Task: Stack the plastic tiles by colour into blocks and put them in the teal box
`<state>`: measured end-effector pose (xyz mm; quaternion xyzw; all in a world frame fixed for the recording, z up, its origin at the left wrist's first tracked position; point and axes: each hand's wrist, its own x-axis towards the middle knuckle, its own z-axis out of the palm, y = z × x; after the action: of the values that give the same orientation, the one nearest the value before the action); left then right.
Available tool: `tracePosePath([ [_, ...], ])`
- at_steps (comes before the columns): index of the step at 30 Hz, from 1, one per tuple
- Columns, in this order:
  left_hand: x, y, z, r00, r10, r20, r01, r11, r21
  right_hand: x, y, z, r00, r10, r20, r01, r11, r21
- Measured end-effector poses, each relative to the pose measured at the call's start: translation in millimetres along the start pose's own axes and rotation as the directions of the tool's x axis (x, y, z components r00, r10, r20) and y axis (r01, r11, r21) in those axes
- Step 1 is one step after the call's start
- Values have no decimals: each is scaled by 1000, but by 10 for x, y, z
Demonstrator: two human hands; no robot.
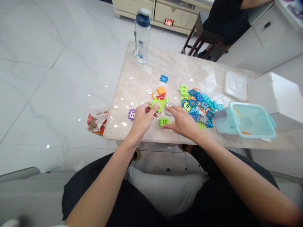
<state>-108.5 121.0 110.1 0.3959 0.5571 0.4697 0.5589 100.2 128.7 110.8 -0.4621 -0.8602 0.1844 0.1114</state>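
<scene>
Between the thumb and fingers of my left hand (142,119) is a lime green interlocking tile (161,102), raised over the marble table. My right hand (183,122) is just right of it, thumb and fingers spread apart, with nothing visibly held. Close to that thumb lies a green block (163,121) on the tabletop. An orange tile (161,90), a red piece and white window-shaped pieces (148,92) lie beyond the held tile. A purple tile (131,114) with a white window in it is partly hidden by my left hand.
A pile of blue, teal and green tiles (194,101) lies right of my hands, beside a teal bin (233,121). Its clear lid (235,85) rests behind. A water bottle (143,37) stands at the far left corner; a blue tile (164,78) lies alone. Another person (227,22) sits beyond.
</scene>
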Motion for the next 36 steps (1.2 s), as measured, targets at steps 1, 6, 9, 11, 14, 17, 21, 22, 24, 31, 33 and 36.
tracePosePath([
  [1, -4, -6, 8, 1000, 26, 17, -27, 999, 39, 2, -12, -64, 999, 10, -45, -6, 995, 96],
  [6, -38, 12, 77, 978, -104, 184, 128, 984, -126, 22, -80, -262, 985, 89, -147, -22, 913, 408],
  [9, -44, 10, 126, 920, -260, 295, 341, 901, -270, 12, -97, -324, 981, 37, -188, 34, 932, 361],
  [11, -38, -6, 155, 906, -294, 305, 374, 892, -253, -8, -95, -361, 981, -42, -187, 94, 956, 277],
  [14, -21, -44, 190, 915, -268, 300, 319, 938, -134, -37, -84, -377, 983, -93, -160, 126, 969, 214],
  [17, 2, -82, 216, 942, -227, 246, 242, 970, -32, -36, -75, -320, 971, 117, -210, -43, 944, 326],
  [21, 33, -106, 223, 966, -119, 228, 120, 993, 9, -6, -55, -202, 908, 400, -125, -251, 758, 602],
  [22, 40, -110, 216, 967, -87, 242, 82, 996, 30, -1, -48, -184, 906, 414, -91, -271, 730, 627],
  [24, 54, -120, 192, 973, -23, 231, 3, 996, 89, -2, -34, -174, 916, 397, -65, -284, 753, 594],
  [31, 37, -194, 134, 983, 82, 165, -132, 938, 322, -70, -33, -287, 993, -111, -29, 112, 993, 40],
  [33, 27, -212, 142, 977, 67, 200, -129, 940, 315, -76, -32, -283, 986, -165, 33, 166, 985, -49],
  [36, 29, -191, 145, 987, 60, 148, -104, 944, 313, -71, 18, -219, 989, -127, 78, 136, 983, -127],
])
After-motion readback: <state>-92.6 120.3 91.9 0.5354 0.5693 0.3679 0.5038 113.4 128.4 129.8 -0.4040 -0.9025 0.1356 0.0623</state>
